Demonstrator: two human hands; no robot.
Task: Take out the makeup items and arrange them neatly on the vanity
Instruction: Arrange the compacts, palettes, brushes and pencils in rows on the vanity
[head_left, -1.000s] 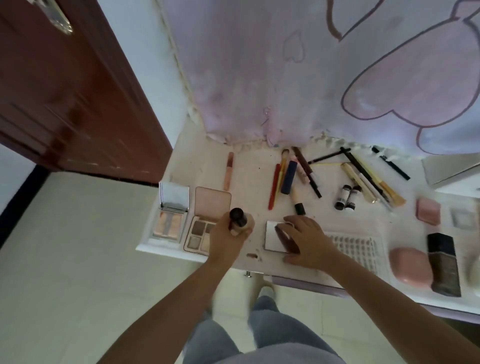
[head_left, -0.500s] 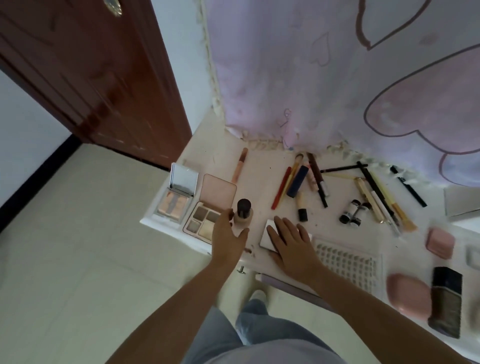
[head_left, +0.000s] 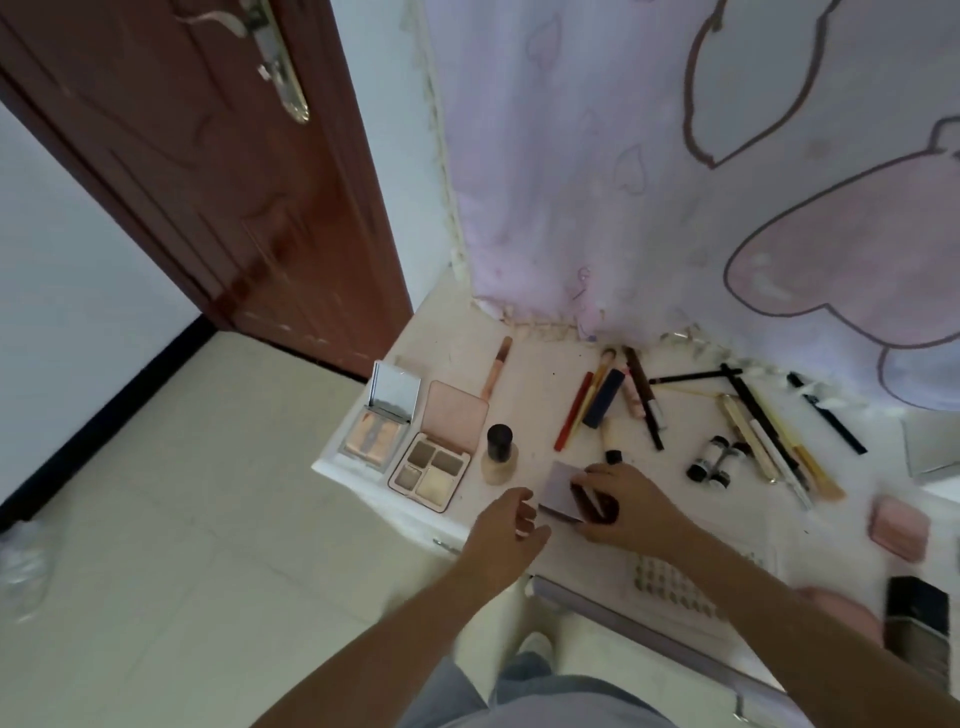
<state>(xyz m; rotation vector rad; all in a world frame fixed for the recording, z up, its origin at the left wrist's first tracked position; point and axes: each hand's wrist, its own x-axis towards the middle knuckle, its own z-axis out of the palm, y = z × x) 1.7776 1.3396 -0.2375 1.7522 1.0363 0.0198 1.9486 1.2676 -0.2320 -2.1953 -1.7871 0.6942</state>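
A: Compact (head_left: 563, 491), grey, square: my right hand (head_left: 621, 512) grips it, fingers curled over its near edge, its far edge tipped up off the vanity (head_left: 524, 395). Which step is this?

B: Placing, I judge. My left hand (head_left: 506, 535) hangs just left of the compact, fingers loosely curled, holding nothing.

A: How should I set it down well?

B: Lay it flat in the gap beyond my left hand, just right of the bottle (head_left: 498, 454), and square its edges to the two open palettes further left. Keep my knuckles low, since the bottle stands upright and would likely tip at a nudge.

A: Count of each thing?

B: Open palettes, two: the mirrored one (head_left: 382, 423) and the four-pan one (head_left: 439, 460). Capped bottle, one. Small vials (head_left: 714, 460), about three, lying right of my hand; blur hides the exact number. One brush (head_left: 496, 366) lies apart, beyond the palettes. Pens and sticks (head_left: 613, 397) beyond my hand, roughly fifteen, overlapped, so no firm count. One pink case (head_left: 898, 525) sits far right, and one dark box (head_left: 917, 621) nearer me.
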